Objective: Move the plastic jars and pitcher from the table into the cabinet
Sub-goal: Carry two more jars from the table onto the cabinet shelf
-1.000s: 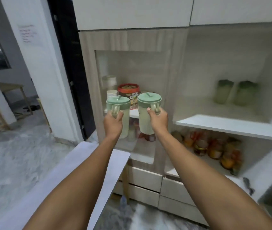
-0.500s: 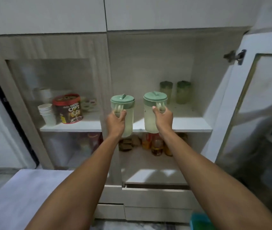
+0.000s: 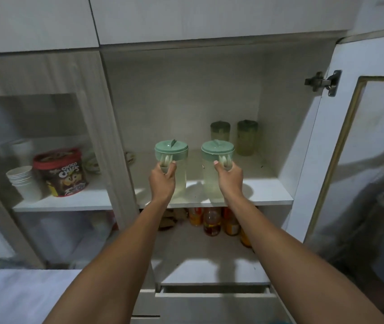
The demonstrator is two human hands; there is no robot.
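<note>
Two clear plastic pitchers with pale green lids are held out in front of the open cabinet. My left hand (image 3: 163, 177) grips the handle of the left pitcher (image 3: 172, 149). My right hand (image 3: 228, 176) grips the handle of the right pitcher (image 3: 217, 148). Both pitchers are upright, over the front part of the white middle shelf (image 3: 268, 191); whether their bases touch it is unclear. Two green-lidded jars (image 3: 247, 136) stand at the back right of that shelf.
The cabinet door (image 3: 361, 160) hangs open on the right. Behind the shut glass door on the left are a red Choco Chips tub (image 3: 61, 171) and stacked paper cups (image 3: 23, 181). Bottles (image 3: 212, 222) crowd the lower shelf. A white table corner (image 3: 11, 298) is at bottom left.
The view has turned right and closed in on the open cabinet. Both hands have carried the pitchers forward and down to the front of the middle shelf.
</note>
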